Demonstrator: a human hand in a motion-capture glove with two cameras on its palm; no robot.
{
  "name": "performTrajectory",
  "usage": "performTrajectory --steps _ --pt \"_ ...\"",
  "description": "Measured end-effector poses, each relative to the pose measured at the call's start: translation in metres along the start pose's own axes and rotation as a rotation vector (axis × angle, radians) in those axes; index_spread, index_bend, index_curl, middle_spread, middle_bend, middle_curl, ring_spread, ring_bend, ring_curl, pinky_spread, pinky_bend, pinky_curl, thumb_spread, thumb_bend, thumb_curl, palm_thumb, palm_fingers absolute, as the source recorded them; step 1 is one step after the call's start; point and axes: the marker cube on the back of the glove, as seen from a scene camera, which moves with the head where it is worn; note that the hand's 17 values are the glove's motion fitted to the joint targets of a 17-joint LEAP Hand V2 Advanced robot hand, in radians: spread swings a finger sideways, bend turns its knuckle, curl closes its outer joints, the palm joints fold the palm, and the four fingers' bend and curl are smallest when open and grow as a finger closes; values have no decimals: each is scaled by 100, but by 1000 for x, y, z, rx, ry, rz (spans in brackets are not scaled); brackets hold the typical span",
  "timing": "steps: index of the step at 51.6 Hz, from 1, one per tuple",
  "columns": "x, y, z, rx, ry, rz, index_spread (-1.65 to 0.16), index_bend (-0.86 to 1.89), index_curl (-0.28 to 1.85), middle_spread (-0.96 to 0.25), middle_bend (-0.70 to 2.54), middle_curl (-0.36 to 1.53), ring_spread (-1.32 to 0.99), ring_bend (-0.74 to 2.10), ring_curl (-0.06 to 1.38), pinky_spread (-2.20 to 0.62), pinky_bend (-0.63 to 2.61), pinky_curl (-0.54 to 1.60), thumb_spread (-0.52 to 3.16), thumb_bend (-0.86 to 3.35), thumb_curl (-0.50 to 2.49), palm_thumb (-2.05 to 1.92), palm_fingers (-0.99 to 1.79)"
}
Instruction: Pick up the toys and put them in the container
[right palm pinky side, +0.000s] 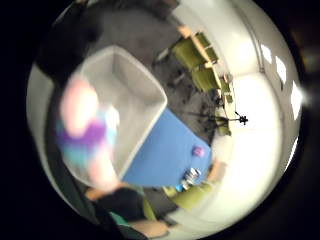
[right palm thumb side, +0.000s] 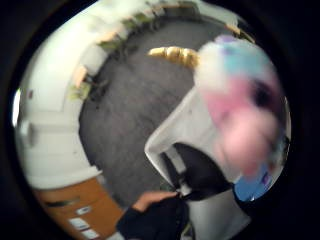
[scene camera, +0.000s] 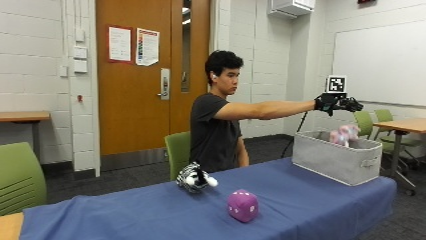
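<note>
My gloved right hand is stretched out above the grey fabric container at the table's right end, fingers spread and holding nothing. A pink, white and turquoise plush toy is below the hand, at the container's rim and apart from the glove. Both palm views show this toy blurred over the open container. A black-and-white zebra plush and a purple plush die lie on the blue tablecloth.
Green chairs stand at the left, behind the table, and at the far right. A wooden table stands to the right of the container. The floor is dark carpet.
</note>
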Motion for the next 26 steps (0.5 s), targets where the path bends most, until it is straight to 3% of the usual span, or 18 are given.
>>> performTrajectory --steps 2,3,11,16,21,26 --pt "3 1 1 10 -18 -19 -28 8 78 -25 66 60 -36 115 58 -37 109 61 73 7 89 13 -16" --pt "6 3 1 19 -14 -28 -28 6 73 -20 58 56 -31 97 52 -33 109 59 75 -1 85 4 -38" --pt "31 19 -8 63 17 31 -25 4 48 -9 38 45 -21 62 32 -17 99 45 89 -9 66 -9 -31" --pt "42 37 -13 93 -8 52 -25 7 42 -8 33 43 -19 56 29 -12 93 42 93 -10 57 -10 -22" --pt "-15 60 -22 68 -56 56 -24 8 38 -9 31 42 -19 55 28 -10 88 40 95 -10 50 -12 -16" --pt "20 87 -26 48 5 104 -24 8 34 -9 30 42 -20 53 28 -9 86 38 96 -10 43 -12 -13"
